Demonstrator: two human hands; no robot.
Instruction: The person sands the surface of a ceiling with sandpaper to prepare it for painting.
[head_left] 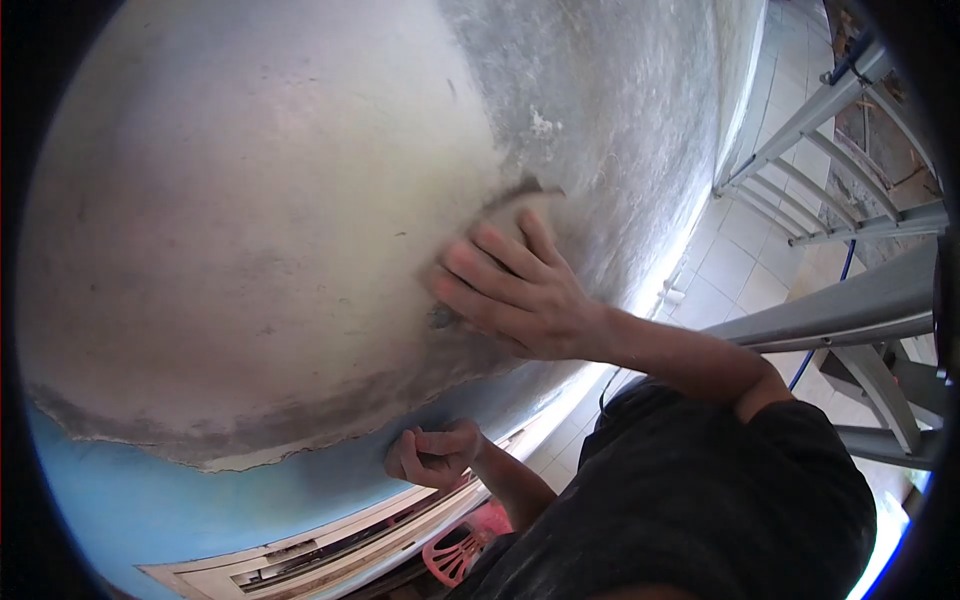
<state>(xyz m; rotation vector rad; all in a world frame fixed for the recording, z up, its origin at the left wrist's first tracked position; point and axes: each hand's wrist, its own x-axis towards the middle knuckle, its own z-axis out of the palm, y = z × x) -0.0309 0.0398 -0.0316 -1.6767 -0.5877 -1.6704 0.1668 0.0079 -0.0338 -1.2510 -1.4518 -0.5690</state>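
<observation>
Centre: my right hand point(530, 295) clasps a pad point(547, 203), likely light, best held across its back; below, my left hand point(436, 455) curls loosely.

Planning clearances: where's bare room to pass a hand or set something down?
Pass a hand: pale wall patch, bordered by grey plaster, a dark band and the right hand. Set down: likely tiled floor between plaster and metal ladder. Crowded: around the right hand's pad and the left hand by the blue paint.
</observation>
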